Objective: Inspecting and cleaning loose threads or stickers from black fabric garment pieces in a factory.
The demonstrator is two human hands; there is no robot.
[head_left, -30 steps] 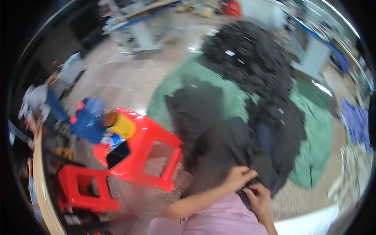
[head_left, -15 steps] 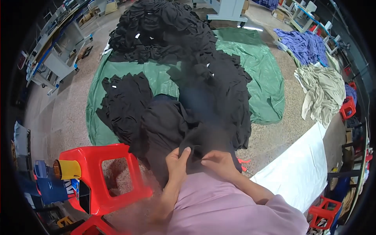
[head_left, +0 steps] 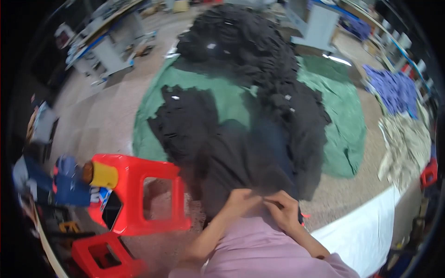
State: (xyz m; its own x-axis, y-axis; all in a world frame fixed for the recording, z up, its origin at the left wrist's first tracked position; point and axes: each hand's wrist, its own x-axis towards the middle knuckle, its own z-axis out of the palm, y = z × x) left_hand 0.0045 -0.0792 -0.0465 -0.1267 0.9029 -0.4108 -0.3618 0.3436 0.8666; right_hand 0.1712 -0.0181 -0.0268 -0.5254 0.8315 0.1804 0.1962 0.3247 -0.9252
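A black garment is draped over my lap. My left hand is closed on its near edge, with the fingertips partly blurred. Just right of it, my right hand is pinched, thumb and forefinger together against the dark cloth. Whatever lies between those fingertips is too small to make out. The two hands almost meet in front of my pink top.
Black garments lie in a pile on a green sheet, with a smaller heap nearer. A red stool at left bears a yellow cup and a phone. White sheeting spreads at right.
The view has swung, so the scene sits further right and most of it lower. My hands have drawn closer together; the left has turned inward over the cloth.
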